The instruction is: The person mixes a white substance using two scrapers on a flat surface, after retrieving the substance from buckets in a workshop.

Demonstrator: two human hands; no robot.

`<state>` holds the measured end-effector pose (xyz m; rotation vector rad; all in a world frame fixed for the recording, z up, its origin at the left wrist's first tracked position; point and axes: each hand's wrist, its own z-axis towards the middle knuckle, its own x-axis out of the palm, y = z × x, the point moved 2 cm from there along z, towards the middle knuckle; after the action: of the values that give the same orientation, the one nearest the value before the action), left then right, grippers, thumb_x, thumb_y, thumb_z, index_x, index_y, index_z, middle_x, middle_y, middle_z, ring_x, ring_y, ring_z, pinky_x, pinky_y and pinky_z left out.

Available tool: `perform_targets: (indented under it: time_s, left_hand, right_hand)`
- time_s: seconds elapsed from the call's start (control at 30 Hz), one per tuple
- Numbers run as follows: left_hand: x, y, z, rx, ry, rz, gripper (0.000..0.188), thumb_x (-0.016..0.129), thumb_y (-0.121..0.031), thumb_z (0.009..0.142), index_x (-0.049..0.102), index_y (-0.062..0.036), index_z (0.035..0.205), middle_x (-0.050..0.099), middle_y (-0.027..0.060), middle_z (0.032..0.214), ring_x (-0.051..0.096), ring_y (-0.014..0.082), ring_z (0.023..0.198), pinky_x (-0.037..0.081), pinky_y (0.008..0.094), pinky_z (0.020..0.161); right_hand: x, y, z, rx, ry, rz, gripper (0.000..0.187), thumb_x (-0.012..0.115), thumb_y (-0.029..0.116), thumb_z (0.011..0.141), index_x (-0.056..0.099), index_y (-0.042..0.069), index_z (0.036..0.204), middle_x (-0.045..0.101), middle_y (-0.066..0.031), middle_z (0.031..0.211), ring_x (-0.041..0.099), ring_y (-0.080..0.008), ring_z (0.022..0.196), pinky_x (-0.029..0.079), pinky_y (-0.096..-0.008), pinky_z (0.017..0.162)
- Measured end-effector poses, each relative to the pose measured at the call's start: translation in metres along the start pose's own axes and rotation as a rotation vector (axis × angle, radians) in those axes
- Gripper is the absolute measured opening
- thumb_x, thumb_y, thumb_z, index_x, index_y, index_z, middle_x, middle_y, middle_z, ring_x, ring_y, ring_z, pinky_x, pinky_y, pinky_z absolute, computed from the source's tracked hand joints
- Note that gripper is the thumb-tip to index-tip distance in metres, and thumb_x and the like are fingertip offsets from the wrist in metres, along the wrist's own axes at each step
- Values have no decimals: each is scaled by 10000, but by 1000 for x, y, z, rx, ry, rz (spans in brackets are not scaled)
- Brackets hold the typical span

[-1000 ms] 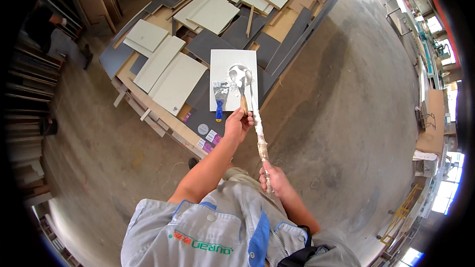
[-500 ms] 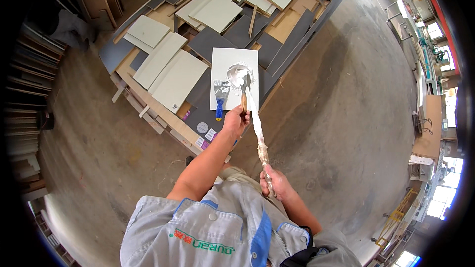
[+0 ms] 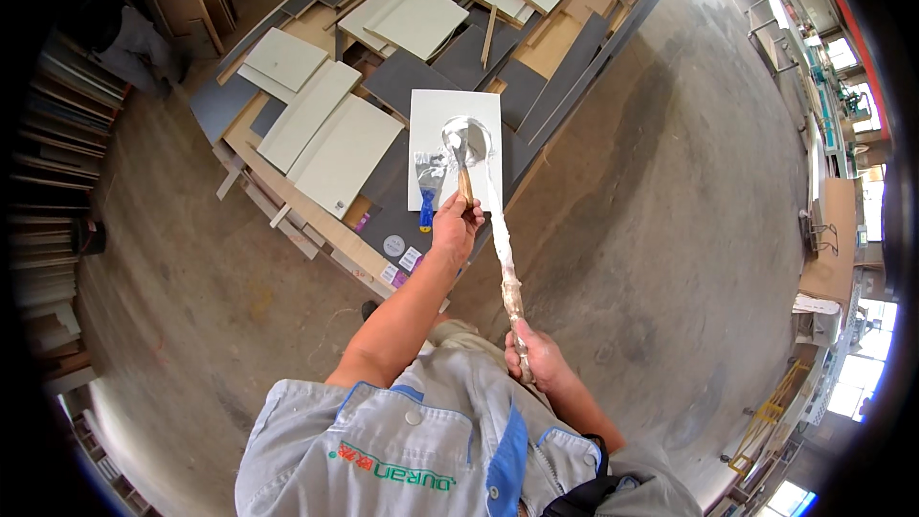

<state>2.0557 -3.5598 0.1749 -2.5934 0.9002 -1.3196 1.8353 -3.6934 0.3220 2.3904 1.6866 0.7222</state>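
Note:
My left hand is closed on the wooden handle of a putty knife. Its blade sits in white paste smeared in a rounded patch on a white board. Lower down and to the right, my right hand grips the bare lower end of a long stick, which is coated in white paste higher up. The stick's upper end reaches the right side of the paste. A scraper with a blue handle lies at the board's left edge, white smears on its blade.
Under the board spreads a stack of dark grey panels with several pale panels and narrow offcuts on it. Upright sheets line the left side, where a person is partly visible. Concrete floor extends to the right.
The putty knife has moved a little left across the paste with my left hand. The stick has shifted only slightly, and my right hand keeps its grip.

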Motion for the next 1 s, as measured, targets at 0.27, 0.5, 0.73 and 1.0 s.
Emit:
perform_targets:
  time_s: [0.27,0.5,0.73,1.0]
  left_hand:
    - [2,-12,-24,-35,-62,123,192,458,-162,1048,557,-17,1125,637,100,864,605,174,678,529,309,615]
    - [3,-1,-34,-135,-60,148,198,448,-175,1035,573,-25,1004,647,84,842,599,168,662,520,303,602]
    - [7,-3,-25,-220,-109,173,215,435,-187,1037,558,-27,960,641,79,806,591,165,649,514,303,596]
    - [15,-11,-21,-309,-176,97,254,392,-206,1060,537,-22,964,626,74,794,573,164,614,508,298,563]
  right_hand:
    - [-1,-2,13,-117,-75,-140,497,502,520,1013,545,32,930,560,-58,626,518,-157,459,411,-296,456]
    - [-6,-1,21,-143,-136,-160,489,506,499,1018,552,27,899,550,-52,625,515,-149,460,425,-297,468]
    - [-13,-14,23,-217,-218,-327,457,506,462,1028,548,28,891,532,-33,623,507,-130,469,426,-292,456]
    - [-12,-18,17,-232,-271,-417,464,519,462,1022,549,20,884,510,-25,619,489,-123,472,422,-298,449]
